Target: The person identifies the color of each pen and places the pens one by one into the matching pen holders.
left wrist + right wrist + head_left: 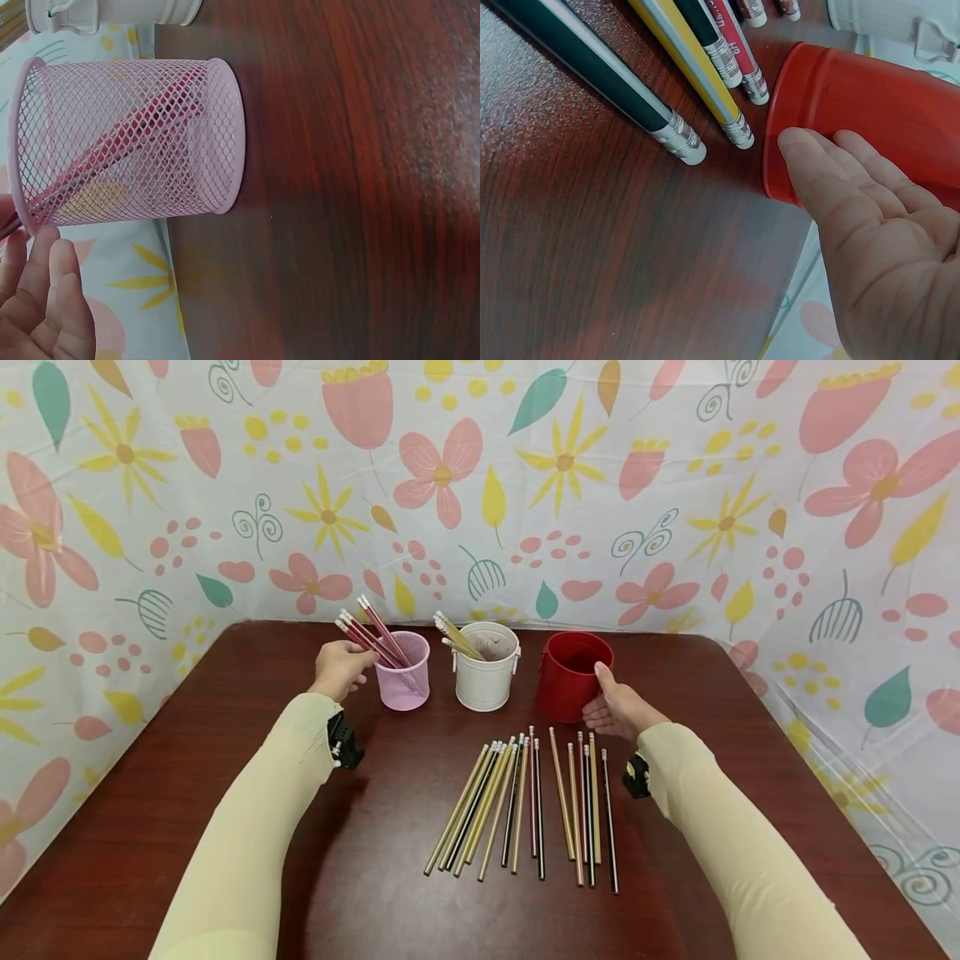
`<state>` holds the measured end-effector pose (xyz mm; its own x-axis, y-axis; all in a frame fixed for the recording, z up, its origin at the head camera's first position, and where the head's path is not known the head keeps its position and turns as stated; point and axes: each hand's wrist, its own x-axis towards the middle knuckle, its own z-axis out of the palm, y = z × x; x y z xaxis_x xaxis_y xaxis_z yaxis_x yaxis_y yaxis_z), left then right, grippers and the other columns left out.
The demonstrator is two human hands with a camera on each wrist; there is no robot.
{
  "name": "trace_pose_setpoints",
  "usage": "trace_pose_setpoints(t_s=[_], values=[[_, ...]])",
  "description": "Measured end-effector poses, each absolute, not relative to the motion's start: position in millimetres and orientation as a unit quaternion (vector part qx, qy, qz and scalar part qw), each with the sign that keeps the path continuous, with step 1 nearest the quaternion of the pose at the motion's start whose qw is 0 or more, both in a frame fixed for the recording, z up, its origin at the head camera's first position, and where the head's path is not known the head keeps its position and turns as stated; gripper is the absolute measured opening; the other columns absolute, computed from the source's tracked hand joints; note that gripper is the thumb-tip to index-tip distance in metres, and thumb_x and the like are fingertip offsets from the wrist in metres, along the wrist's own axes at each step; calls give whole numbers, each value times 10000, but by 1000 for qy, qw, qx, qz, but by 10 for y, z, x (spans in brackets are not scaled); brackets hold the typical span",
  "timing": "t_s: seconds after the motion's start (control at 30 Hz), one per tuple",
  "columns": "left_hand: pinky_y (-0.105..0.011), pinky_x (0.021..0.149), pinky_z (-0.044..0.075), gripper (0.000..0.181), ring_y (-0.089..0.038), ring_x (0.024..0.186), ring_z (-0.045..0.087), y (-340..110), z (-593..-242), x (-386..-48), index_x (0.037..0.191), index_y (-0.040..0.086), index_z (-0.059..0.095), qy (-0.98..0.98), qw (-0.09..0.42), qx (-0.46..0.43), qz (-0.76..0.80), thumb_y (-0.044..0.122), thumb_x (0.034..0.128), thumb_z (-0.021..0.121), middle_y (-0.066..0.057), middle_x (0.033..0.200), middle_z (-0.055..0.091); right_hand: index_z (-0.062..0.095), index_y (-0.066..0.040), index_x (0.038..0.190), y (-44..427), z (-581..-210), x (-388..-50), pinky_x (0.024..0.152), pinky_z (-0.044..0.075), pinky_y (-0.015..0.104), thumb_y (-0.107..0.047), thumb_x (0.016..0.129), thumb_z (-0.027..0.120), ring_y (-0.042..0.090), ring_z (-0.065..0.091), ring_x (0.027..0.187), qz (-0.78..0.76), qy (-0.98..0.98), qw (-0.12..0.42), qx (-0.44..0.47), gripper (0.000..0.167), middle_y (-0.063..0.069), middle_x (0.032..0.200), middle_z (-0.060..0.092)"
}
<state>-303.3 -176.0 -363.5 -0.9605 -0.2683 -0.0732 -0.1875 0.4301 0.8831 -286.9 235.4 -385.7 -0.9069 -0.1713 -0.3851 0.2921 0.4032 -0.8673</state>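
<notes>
Floral-patterned fabric [480, 485] formed the backdrop behind a dark reddish-brown table [187, 735]. Three containers stood upright in a row near the far edge: a pink mesh cup [405, 689] at left, a white bucket [482, 683] at centre, and a red bucket [561, 689] at right. Red pencils [384, 632] leaned inside the pink mesh cup, eraser ends projecting above its rim toward the left. The left hand [340, 668] was positioned at that rim, thumb and finger pinching red pencil shafts; its remaining fingers were loosely bent. Pale yellow pencils [459, 637] leaned in the white bucket, also toward the left. The right hand [621, 708] was located at the right side of the red bucket, with the fingers extended close together along the wall and the thumb apart, near the rim; firm contact could not be confirmed. Loose pencils [483, 810] in gold, black and dark red lay on the table in front of the white and red buckets, eraser ends directed toward the containers.
</notes>
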Motion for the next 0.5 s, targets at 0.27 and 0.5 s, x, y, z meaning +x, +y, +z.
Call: trace_pose_setpoints(t_s=[0.27,0.5], values=[[-245,519,485,349,-105,547,571,-1792,-3658,-3013,1107,-28,635,-849,15,130,-512,255,902,636,-20,792,646,410,238,1236,2361,-3853,-2870,1023,396,485,-652,943,82,461,486,1172,-545,809,216,36,993,394,1309,423],[-327,617,539,383,-170,634,627,-1801,-3669,-2976,1099,-34,631,-857,-1,122,-500,305,922,606,-54,834,662,401,241,1242,2365,-3849,-2874,1032,384,491,-653,941,76,466,474,1181,-546,808,219,33,997,397,1313,414]])
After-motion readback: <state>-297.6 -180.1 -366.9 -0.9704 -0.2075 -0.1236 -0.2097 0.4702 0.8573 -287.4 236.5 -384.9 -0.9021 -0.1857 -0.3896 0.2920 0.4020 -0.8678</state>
